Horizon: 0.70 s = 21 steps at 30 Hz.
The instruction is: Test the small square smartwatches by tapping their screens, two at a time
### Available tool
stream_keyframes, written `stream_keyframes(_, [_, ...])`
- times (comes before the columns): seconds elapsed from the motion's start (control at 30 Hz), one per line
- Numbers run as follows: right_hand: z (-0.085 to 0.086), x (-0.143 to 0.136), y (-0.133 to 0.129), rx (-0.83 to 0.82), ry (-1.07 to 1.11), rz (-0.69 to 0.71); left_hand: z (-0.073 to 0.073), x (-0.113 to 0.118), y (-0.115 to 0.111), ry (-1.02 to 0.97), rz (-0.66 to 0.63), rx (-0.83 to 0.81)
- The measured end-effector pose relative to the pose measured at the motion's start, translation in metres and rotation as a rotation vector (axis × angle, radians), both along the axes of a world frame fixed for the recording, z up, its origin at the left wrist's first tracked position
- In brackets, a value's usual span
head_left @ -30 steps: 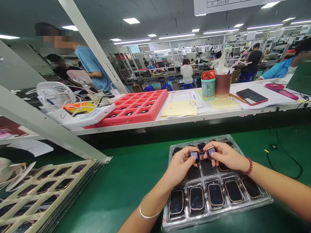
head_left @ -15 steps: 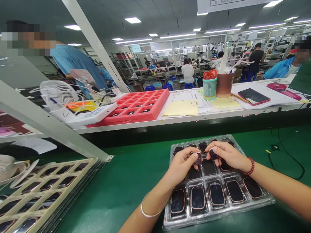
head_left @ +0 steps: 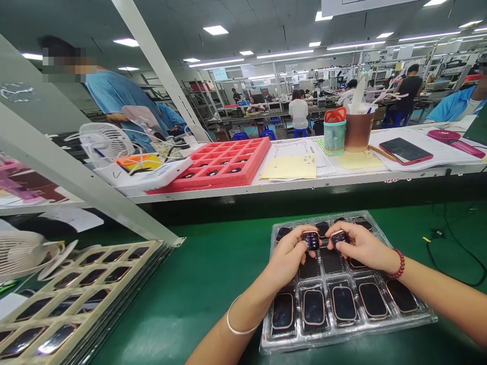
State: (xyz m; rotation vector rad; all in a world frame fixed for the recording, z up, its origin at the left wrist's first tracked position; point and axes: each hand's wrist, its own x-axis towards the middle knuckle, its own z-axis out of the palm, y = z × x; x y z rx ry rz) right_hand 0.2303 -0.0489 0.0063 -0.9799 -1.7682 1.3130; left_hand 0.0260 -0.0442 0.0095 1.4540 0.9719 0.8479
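Both hands are raised over a clear plastic tray (head_left: 331, 338) on the green bench. My left hand (head_left: 287, 253) is closed on a watch body (head_left: 311, 241) with a rose-gold rim, whose screen is lit with small icons. My right hand (head_left: 361, 247) grips a second watch body (head_left: 338, 237), also lit, its thumb across the lower part of the screen. The two watches are side by side with a small gap. Below them, the tray holds several dark-screened watches (head_left: 344, 303) in separate pockets. My forearms and hands hide some pockets.
Stacked beige trays (head_left: 110, 299) of watches stand at the left near a white fan (head_left: 23, 256). A white shelf (head_left: 323, 183) carries a red foam tray (head_left: 243, 172), cups and a phone (head_left: 406, 150). A black cable (head_left: 452, 268) lies right. A person in blue (head_left: 122, 101) stands behind.
Both watch screens have turned from dark to lit. The hands still hold the watches above the tray. The whole view has shifted slightly, so the scene sits further right.
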Motion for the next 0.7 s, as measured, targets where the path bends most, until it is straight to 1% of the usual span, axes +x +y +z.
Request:
stream_keyframes(0.07, [0.0005, -0.0002, -0.0011, 0.005, 0.015, 0.036, -0.0006, 0.0002, 0.0001, -0.02, 0.012, 0.011])
stream_keyframes(0.17, [0.0002, 0.0001, -0.0019, -0.041, 0.027, 0.089, -0.0001, 0.0007, -0.0004, -0.045, 0.017, 0.039])
stream_keyframes(0.33, [-0.0017, 0.0002, -0.0015, -0.055, 0.049, 0.108, 0.0015, 0.0004, -0.001, -0.063, 0.016, 0.048])
stream_keyframes(0.5, [-0.0026, 0.0012, -0.0002, -0.083, 0.083, 0.095, -0.0002, -0.001, -0.0003, -0.089, -0.01, 0.019])
stream_keyframes(0.6, [-0.0024, 0.002, 0.0004, -0.106, 0.119, 0.068, 0.0, -0.0012, -0.0007, -0.08, 0.006, -0.01])
stream_keyframes(0.7, [-0.0018, 0.0014, 0.0001, -0.088, 0.1, 0.035, 0.0006, -0.0006, -0.0014, -0.103, 0.006, 0.001])
